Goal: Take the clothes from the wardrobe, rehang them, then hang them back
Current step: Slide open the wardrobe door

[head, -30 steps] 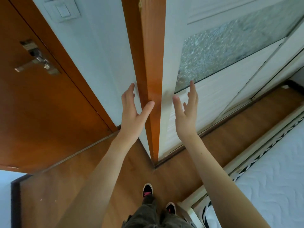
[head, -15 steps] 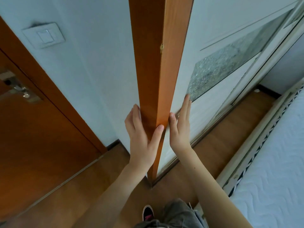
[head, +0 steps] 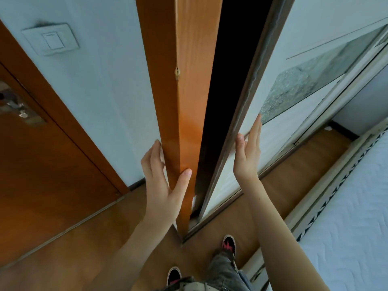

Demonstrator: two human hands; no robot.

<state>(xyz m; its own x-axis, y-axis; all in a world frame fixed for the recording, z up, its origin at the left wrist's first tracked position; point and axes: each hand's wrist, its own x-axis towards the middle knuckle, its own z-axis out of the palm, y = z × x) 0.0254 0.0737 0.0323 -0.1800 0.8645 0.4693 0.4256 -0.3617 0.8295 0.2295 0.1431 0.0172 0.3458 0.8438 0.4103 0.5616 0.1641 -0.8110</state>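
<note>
Orange-brown wood makes up the wardrobe's side post (head: 189,97), and the person is bracing against it with the left hand (head: 162,179), fingers flat along its outer face and thumb hooked round the front edge, clasping the post but not clenched. That grip is probably serving as an anchor so the push goes into the door and not into the body. The right hand (head: 248,152), at about two o'clock from the left one, is lying open and flat on the white sliding door (head: 279,66), palm against the panel near its leading edge, grasping nothing; a flat palm suits a panel that shows no handle here. Between post and door a dark gap (head: 226,85) is standing open, running up towards twelve o'clock. The clothes are not showing; they are presumably hanging inside that darkness, too black to make out. The gap is looking too narrow for reaching in, so the opening step seems only part done. A bed (head: 346,217) is sitting at four o'clock, close by, a handy spot for rehanging.
</note>
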